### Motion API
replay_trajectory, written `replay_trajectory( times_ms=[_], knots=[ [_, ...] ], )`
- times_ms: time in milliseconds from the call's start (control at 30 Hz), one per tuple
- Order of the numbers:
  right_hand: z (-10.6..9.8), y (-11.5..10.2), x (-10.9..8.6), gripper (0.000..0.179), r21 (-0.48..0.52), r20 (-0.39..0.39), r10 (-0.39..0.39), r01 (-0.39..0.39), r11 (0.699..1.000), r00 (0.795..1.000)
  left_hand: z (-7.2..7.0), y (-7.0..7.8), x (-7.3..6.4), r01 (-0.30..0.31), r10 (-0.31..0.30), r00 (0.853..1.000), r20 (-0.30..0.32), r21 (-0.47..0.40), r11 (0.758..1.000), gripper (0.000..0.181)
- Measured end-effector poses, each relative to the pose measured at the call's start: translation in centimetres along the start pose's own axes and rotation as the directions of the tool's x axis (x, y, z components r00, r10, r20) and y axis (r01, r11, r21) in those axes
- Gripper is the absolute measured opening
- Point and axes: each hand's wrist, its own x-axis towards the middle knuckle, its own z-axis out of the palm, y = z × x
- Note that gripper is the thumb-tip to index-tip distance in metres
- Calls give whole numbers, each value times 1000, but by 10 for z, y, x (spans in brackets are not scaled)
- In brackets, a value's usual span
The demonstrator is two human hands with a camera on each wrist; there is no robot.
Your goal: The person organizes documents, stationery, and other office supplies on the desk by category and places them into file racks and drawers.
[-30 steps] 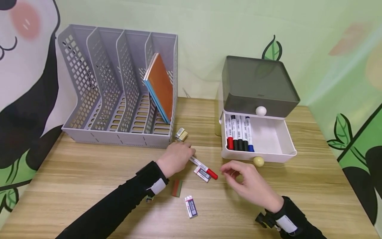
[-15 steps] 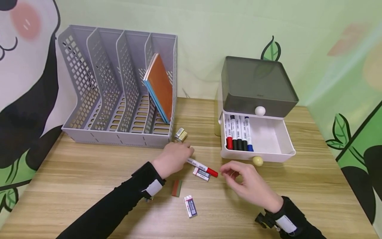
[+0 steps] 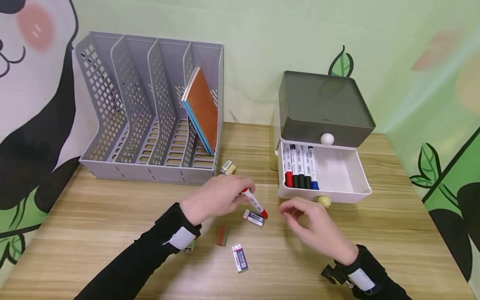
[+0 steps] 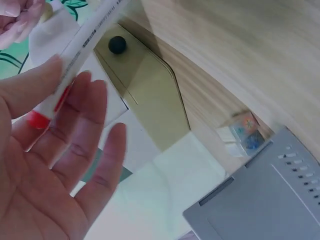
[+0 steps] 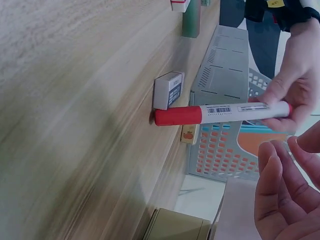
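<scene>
My left hand (image 3: 216, 196) pinches a white marker with a red cap (image 3: 254, 201) near its tail end. The marker is tilted, its red cap pointing down beside an eraser (image 3: 254, 218) on the table. In the left wrist view, thumb and fingers hold the marker (image 4: 82, 47) while the other fingers spread loosely. To the right, my right hand (image 3: 318, 229) hovers with loosely bent fingers and holds nothing, just in front of the pulled-out drawer (image 3: 339, 171). Several markers (image 3: 301, 166) with red, black and blue caps lie side by side along that drawer's left side.
A grey file rack (image 3: 150, 173) stands at the back left, an orange notebook (image 3: 202, 110) leaning in its right slot. Near its corner lies a small yellowish box (image 3: 228, 167). Another eraser (image 3: 240, 258) and a red-green strip (image 3: 222, 236) lie in front. A dark-topped drawer box (image 3: 326, 100) stands behind.
The left hand has picked up the red marker from beside the eraser and tilted it up, cap downward. The right hand has barely moved.
</scene>
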Motion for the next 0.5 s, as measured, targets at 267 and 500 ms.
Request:
replay_trajectory(
  times_ms=[267, 500],
  knots=[
    [0, 2, 1, 23, 4, -34, -26, 27, 1000, 999, -5, 4, 2, -47, 41, 998, -47, -130, 990, 14],
    [-2, -5, 4, 32, 173, -59, 18, -7, 985, 998, -15, 9, 4, -122, 114, 992, -43, -357, 926, 11]
  ],
)
